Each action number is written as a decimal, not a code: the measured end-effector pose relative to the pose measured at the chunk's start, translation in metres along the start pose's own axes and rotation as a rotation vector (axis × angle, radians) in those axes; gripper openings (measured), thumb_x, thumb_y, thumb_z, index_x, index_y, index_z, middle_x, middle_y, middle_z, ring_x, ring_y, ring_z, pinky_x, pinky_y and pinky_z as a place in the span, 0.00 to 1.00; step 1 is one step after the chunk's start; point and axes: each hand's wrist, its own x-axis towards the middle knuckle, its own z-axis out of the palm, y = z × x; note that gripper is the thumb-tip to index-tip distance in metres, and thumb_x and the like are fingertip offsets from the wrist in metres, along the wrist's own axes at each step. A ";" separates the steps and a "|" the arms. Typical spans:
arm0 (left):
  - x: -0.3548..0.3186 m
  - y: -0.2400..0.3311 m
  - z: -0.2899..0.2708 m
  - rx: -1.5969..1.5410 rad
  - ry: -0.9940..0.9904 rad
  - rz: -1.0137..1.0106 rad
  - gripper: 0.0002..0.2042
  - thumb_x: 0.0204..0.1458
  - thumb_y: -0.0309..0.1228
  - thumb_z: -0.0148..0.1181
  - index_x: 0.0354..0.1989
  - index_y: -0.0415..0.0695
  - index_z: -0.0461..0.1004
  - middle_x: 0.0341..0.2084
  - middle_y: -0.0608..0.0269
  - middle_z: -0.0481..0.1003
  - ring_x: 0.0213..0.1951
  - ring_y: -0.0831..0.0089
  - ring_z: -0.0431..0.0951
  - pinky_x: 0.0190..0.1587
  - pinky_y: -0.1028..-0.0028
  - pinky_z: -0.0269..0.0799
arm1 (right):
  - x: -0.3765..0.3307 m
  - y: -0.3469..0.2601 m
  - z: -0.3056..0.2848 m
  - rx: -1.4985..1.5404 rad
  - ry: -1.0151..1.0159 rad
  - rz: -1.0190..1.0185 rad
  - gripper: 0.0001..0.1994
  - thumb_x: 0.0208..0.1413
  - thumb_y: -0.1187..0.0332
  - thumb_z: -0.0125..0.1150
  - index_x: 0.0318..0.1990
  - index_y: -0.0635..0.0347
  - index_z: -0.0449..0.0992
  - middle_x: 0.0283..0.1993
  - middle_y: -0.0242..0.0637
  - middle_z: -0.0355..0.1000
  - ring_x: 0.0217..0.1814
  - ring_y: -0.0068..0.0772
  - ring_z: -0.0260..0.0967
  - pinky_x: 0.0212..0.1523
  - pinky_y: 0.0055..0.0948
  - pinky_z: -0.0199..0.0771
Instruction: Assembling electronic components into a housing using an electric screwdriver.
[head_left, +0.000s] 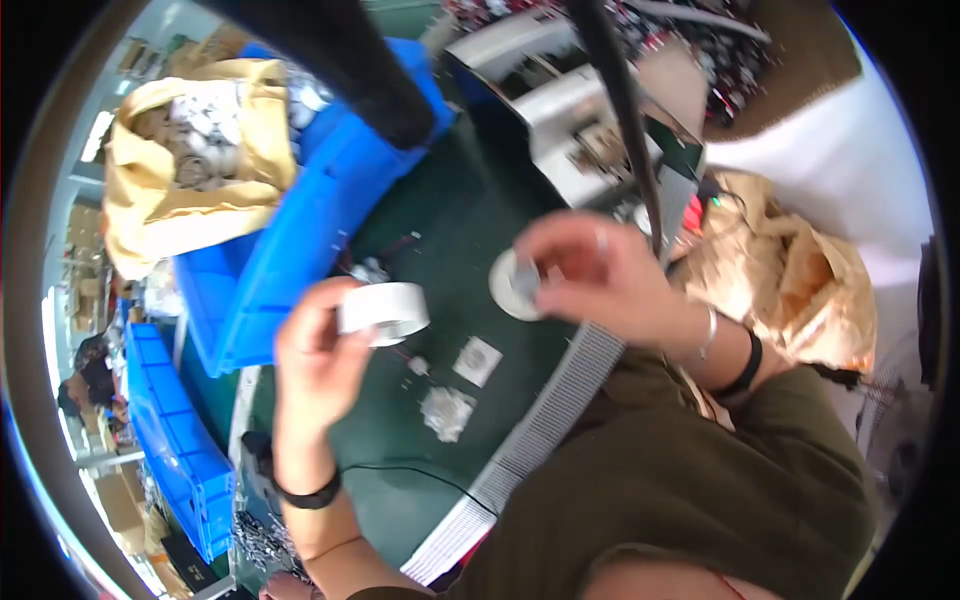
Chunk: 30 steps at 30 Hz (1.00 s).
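Observation:
In my left hand I pinch a short white cylindrical ring, its hollow side turned partly toward me. My right hand has its fingers curled around a round white disc-shaped part with a greyish piece at its middle; motion blurs the details. The two parts are apart, both held above the dark green work surface. Below them lie a small white square with a round grey mark and a crumpled clear plastic piece. Small parts lie just beyond my left hand.
A large blue bin stands at left, beside a yellow cloth bag of white parts. A white-and-metal machine stands at the back. Brown paper bag is at right; dark bars cross overhead. A black cable lies near the front edge.

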 end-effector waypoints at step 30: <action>0.007 -0.026 0.123 0.133 0.040 0.181 0.36 0.33 0.31 0.70 0.54 0.39 0.59 0.47 0.51 0.67 0.49 0.56 0.70 0.50 0.65 0.66 | 0.021 -0.028 -0.021 -1.002 -0.279 -0.183 0.11 0.42 0.73 0.65 0.35 0.61 0.72 0.32 0.34 0.70 0.31 0.29 0.67 0.33 0.26 0.69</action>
